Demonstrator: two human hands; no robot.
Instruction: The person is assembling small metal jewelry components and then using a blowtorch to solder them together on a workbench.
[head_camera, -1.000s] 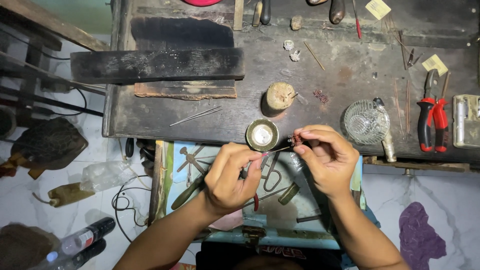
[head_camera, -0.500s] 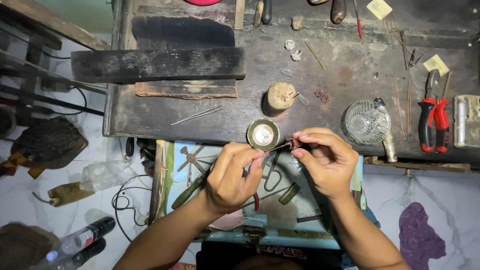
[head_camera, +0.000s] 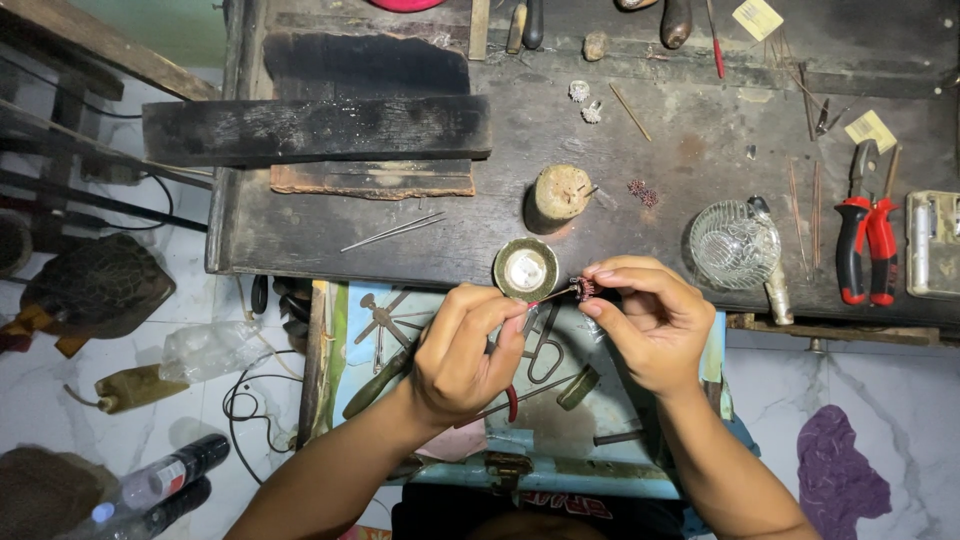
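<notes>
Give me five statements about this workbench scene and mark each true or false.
1. The right hand pinches a small reddish piece. True.
2. The left hand holds the red pliers. False: they lie on the bench, far right; the hand holds a thin tool.
3. A round tin sits at the bench edge, just above the hands. True.
4. The glass dish lies left of the tin. False: it lies right.
5. A wooden stump stands behind the tin. True.
</notes>
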